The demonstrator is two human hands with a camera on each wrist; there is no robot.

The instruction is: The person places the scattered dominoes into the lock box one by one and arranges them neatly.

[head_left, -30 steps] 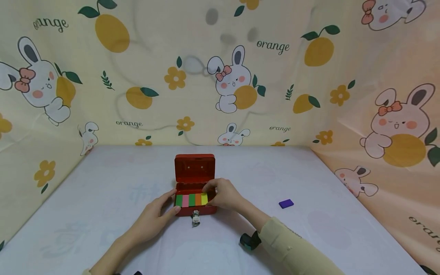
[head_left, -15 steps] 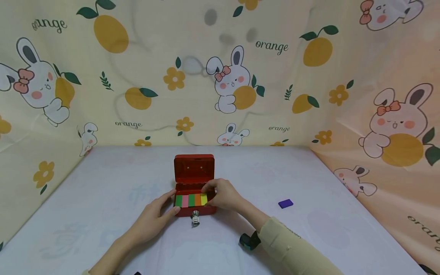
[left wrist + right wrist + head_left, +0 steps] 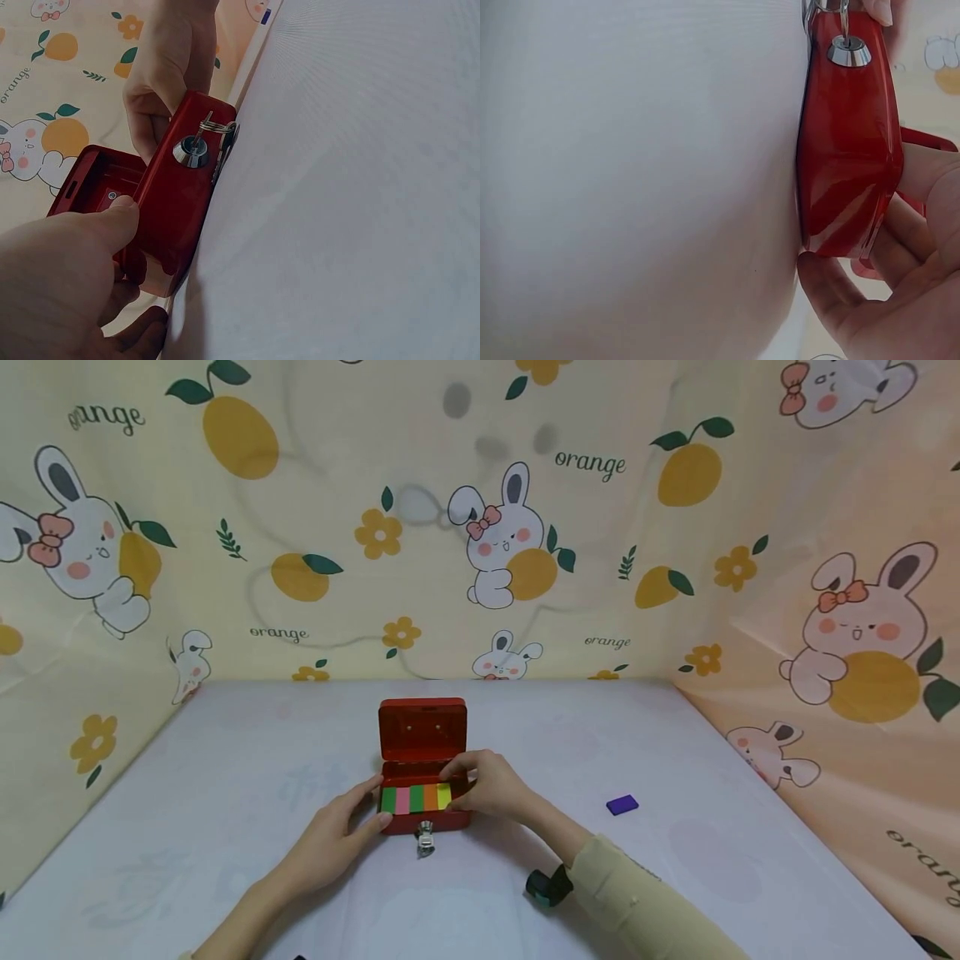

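A small red metal cash box (image 3: 405, 823) stands on the table with its lid (image 3: 423, 727) raised. Inside lies a row of coloured blocks: green (image 3: 388, 799), pink (image 3: 402, 800), green (image 3: 417, 798), orange (image 3: 431, 797) and yellow (image 3: 444, 796). My left hand (image 3: 330, 843) holds the box's left end, thumb at the front rim. Over the right end, my right hand (image 3: 498, 789) has its thumb and a finger at the two ends of the yellow block, pinching there. Its palm hides the right end of the interior. A key sits in the front lock (image 3: 191, 151).
A purple block (image 3: 622, 805) lies on the white table (image 3: 675, 877), right of the box. A black strapped device (image 3: 547, 887) is at the right wrist. Patterned cloth (image 3: 337, 527) with rabbits and oranges closes off the back and sides.
The head view has drifted slightly. Both hands keep their places at the box, and the blocks look the same.
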